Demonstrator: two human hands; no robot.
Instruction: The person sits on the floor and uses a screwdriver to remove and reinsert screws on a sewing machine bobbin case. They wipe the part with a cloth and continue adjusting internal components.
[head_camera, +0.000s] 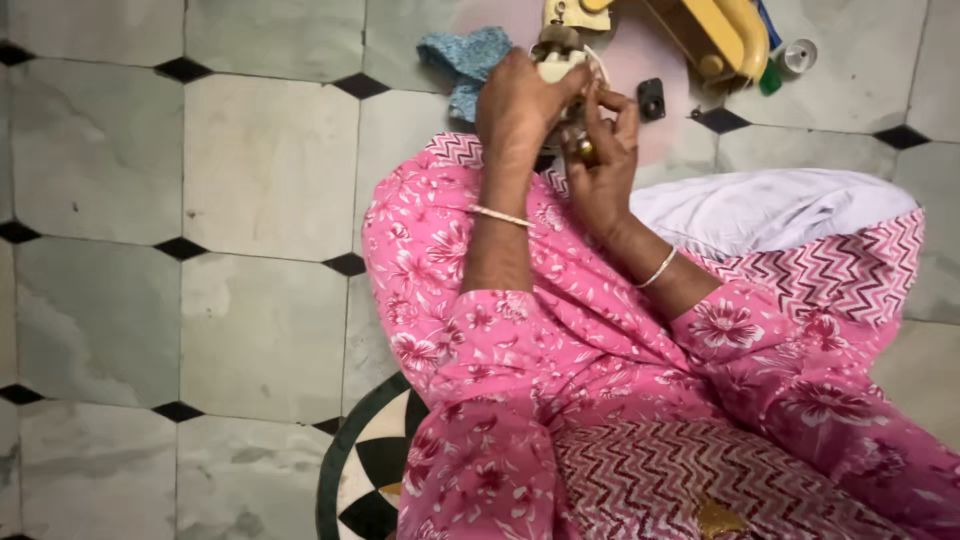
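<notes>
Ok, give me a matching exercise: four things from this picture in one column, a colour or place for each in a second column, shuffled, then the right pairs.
Things:
1. blue cloth
2. white cloth
3. ring
4. black part

Places:
A. on a finger of the right hand
B. on the floor, right of the hands
C. spread over the lap
D. on the floor, just left of the left hand

Pairs: 1-D, 2-C, 3-A, 4-B
</notes>
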